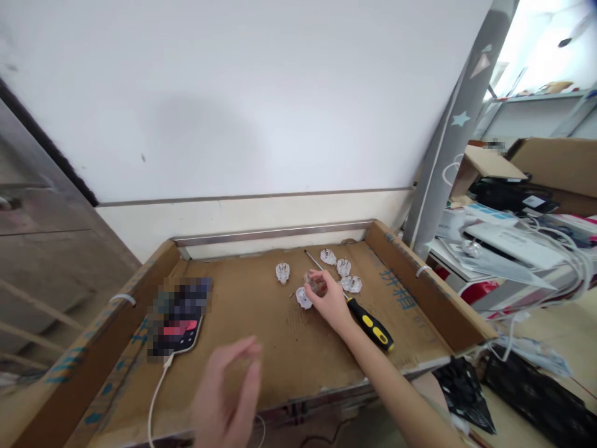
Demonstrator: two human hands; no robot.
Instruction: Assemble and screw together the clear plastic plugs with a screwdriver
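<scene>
My right hand reaches over the cardboard-lined tray and pinches a small clear plastic plug piece. Just below its fingertips lies a white plug part, partly covered by the hand. Beneath the wrist rests a screwdriver with a black and yellow handle, its shaft pointing away to the back left. My left hand hovers over the front of the tray, blurred by motion. Its thumb and index finger curve towards each other with a gap between them, and nothing shows in it.
More plug parts with metal pins lie behind my right hand, with another plug part further left. A phone with a white cable lies at the tray's left. Raised cardboard sides edge the tray. Papers and cables clutter the right.
</scene>
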